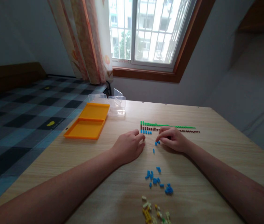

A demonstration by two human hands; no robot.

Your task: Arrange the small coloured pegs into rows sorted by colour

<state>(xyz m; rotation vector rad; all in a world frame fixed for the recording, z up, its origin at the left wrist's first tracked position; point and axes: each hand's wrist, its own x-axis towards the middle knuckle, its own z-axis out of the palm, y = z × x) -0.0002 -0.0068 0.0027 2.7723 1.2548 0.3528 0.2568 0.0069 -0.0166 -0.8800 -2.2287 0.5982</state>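
My right hand (172,139) is over the table with its index finger and thumb drawn together, their tips at a small blue brick (155,143). A second blue piece lies right beside it, partly under the fingers. To the left, my left hand (130,147) rests on the table with loosely bent fingers, a gap between thumb and index finger and nothing visible in it. Its fingertips are just below a short row of blue bricks (146,132). Above that run a row of brown bricks (147,128) and a row of green bricks (150,124); my right hand hides part of the brown row.
Nearer me lie a single blue brick (153,151), loose blue bricks (155,180) and a pile of yellow and cream bricks (147,214). An orange tray (82,129) and clear plastic boxes (117,110) stand at the back left. A checked bed (29,124) adjoins the table's left edge.
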